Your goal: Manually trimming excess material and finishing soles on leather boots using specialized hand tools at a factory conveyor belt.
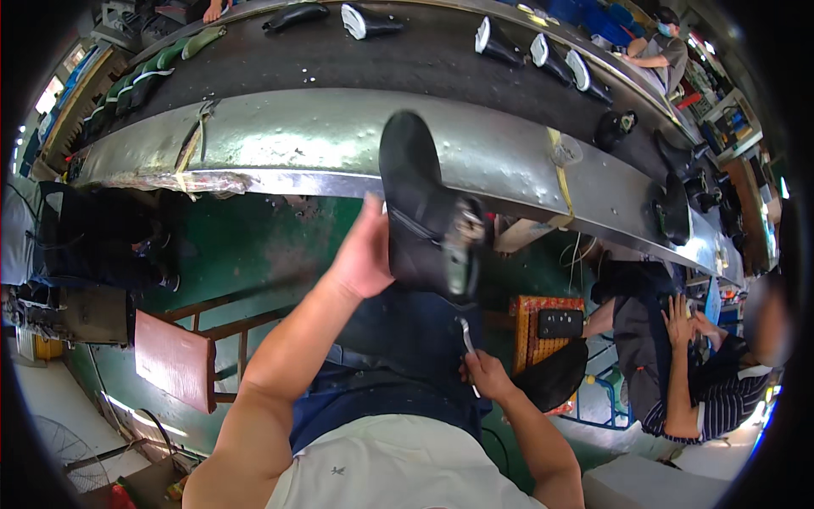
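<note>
My left hand (365,254) grips a black boot (413,182) by its shaft, holding it up in front of me with the toe pointing away, over the bench edge. At the boot's opening, facing right, a shoe last's end (459,254) with pale green and metal parts shows. Lower down, near my lap, my right hand (484,373) is closed around a slim silvery metal tool (467,336) with a curved upper end. The tool is apart from the boot. My left fingers are mostly hidden behind the boot.
A metal-edged bench (297,127) runs across, with a dark belt (407,64) carrying several boots and green lasts (174,55). A wooden chair (176,360) stands left, a woven-seat stool (530,327) right. One co-worker (712,373) sits right; another person (666,55) is beyond the belt.
</note>
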### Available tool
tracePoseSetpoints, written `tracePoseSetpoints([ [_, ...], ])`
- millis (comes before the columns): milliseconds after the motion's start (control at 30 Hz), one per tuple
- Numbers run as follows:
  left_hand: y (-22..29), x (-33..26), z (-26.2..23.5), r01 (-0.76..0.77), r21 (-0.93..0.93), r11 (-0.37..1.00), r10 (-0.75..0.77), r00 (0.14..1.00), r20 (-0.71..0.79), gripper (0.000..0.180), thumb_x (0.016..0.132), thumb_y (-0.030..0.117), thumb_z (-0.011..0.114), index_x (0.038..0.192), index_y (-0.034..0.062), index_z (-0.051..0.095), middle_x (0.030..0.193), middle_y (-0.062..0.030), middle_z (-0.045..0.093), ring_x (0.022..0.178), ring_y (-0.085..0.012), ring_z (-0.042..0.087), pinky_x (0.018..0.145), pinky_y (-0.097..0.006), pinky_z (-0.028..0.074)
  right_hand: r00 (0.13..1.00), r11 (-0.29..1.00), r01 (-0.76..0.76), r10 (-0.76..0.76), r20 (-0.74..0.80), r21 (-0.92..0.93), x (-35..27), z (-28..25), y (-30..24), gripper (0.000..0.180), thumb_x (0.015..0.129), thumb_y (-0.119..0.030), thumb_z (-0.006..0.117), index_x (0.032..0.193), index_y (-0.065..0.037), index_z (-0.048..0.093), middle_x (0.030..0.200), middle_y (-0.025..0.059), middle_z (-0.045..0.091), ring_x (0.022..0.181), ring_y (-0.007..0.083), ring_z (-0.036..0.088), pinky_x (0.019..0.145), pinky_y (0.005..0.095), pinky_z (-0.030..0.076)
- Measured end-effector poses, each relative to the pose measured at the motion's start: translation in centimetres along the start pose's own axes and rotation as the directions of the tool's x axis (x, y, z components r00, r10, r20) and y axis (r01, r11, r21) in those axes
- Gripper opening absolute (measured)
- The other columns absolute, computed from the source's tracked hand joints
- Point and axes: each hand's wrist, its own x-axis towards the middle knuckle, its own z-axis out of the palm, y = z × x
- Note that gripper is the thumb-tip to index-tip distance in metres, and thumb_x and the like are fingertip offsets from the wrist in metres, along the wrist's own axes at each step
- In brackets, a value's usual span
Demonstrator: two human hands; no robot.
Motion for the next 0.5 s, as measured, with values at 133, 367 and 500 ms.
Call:
tracePoseSetpoints([
  [133,0.2,0.7,-1.1,0.027,-0.111,0.993,-0.023,0.999,0.038,0.082,0.099,0.072,0.036,0.146,0.0056,0.048,0.138,-0.0220,0.058,0.126,-0.0403,0.058,0.104,-0.061,0.049,0.987,0.673,0.153,-0.135,0.083,-0.724,-2.6,1.1,-4.1,0.041,0.100,-0.042,0.059,0.108,-0.002,0.066,0.093,0.0171,0.070,0.081,0.0337,0.071,0.076,0.0429,0.058],
  [367,2.6,1.6,1.3,0.058,-0.182,0.982,-0.061,0.998,-0.011,0.083,0.098,0.074,0.035,0.142,0.0057,0.052,0.131,-0.0286,0.059,0.121,-0.0463,0.059,0.098,-0.066,0.052,0.930,0.503,0.260,-0.360,0.074,-0.824,-4.1,1.8,-5.4,0.045,0.088,-0.040,0.074,0.113,-0.003,0.067,0.122,0.0159,0.064,0.113,0.0344,0.064,0.089,0.0446,0.057],
  [500,3.2,2.0,1.6,0.055,-0.123,0.991,-0.065,0.995,-0.074,0.083,0.098,0.074,0.034,0.139,0.0055,0.054,0.126,-0.0277,0.062,0.117,-0.0463,0.062,0.094,-0.064,0.055,0.937,0.499,0.262,-0.335,0.095,-0.826,-3.0,1.2,-6.2,0.048,0.088,-0.040,0.074,0.116,-0.002,0.067,0.124,0.0173,0.064,0.115,0.0345,0.063,0.093,0.0435,0.056],
])
